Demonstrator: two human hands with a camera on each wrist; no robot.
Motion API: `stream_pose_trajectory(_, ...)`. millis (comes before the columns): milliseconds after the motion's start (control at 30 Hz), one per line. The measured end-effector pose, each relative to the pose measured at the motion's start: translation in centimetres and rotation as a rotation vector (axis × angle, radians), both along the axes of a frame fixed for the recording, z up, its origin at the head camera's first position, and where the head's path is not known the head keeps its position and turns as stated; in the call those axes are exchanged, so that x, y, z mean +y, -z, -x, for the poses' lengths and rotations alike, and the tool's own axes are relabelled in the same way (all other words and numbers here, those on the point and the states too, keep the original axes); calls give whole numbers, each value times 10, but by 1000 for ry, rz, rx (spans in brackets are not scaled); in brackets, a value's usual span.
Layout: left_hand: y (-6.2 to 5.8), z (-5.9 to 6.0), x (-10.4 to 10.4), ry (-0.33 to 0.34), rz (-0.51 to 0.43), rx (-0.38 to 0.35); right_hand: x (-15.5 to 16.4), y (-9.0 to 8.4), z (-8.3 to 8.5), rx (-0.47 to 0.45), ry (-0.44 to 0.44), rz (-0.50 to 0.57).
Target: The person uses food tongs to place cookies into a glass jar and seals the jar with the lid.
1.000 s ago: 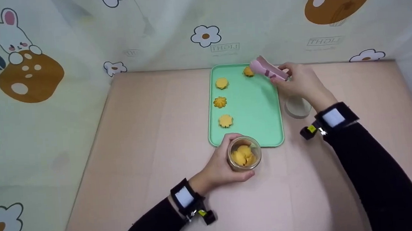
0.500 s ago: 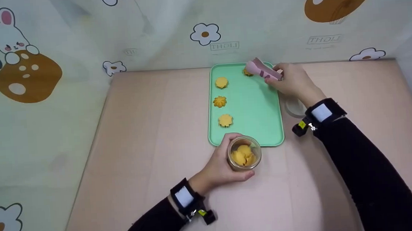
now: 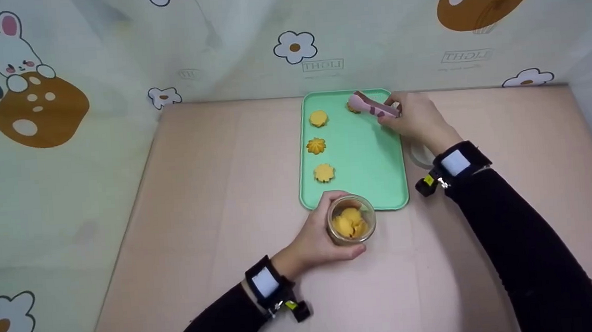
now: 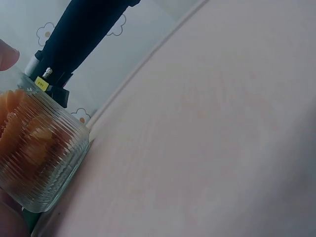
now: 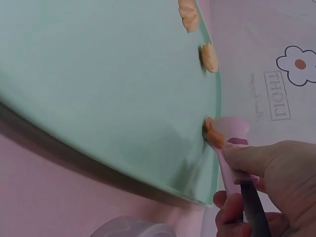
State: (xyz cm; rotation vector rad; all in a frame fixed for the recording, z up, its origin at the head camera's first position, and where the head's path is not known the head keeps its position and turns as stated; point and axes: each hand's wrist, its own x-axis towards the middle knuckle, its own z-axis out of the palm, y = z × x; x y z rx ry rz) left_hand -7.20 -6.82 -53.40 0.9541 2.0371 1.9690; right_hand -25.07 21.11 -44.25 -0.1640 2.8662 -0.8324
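My left hand holds a ribbed glass jar in front of the tray, with several yellow cookies inside it. In my right hand is a pair of pink tongs, pinched between thumb and fingers. The tongs' tips are at a cookie near the far right corner of the green tray, and they partly cover it. Whether they grip it firmly I cannot tell. Three more flower-shaped cookies stand in a column along the tray's left side, one of them a ridged cookie.
A round clear lid-like piece lies on the table just right of the tray, partly hidden under my right wrist. A patterned cloth hangs behind the pale table.
My right hand has moved left and a little down with the tongs, whose arms have come closer together over the far cookie. The left hand and jar have stayed put.
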Motion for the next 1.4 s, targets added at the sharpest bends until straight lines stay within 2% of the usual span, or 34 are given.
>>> stream_pose_trajectory(567,-7,0,0,-8,-2,-11,3,-1,-9,24,-34,-13)
stream_pose_trajectory(833,-11,0,1,-9,6,-21,9,1,-21,76,-35,56)
stream_pose_trajectory(1033,-13,-1,2,-5,11,-25,13,-14,-44,139,-29,120)
stream_pose_trajectory(1233,-14,-1,1,-5,14,-33,16,-40,-79,333,-59,220)
stream_pose_trajectory(1333,-14,-1,1,-7,17,-34,19,-54,-97,400,-97,286)
stream_pose_trajectory(1400,-14,0,1,-7,16,-33,23,-62,-107,423,-157,304)
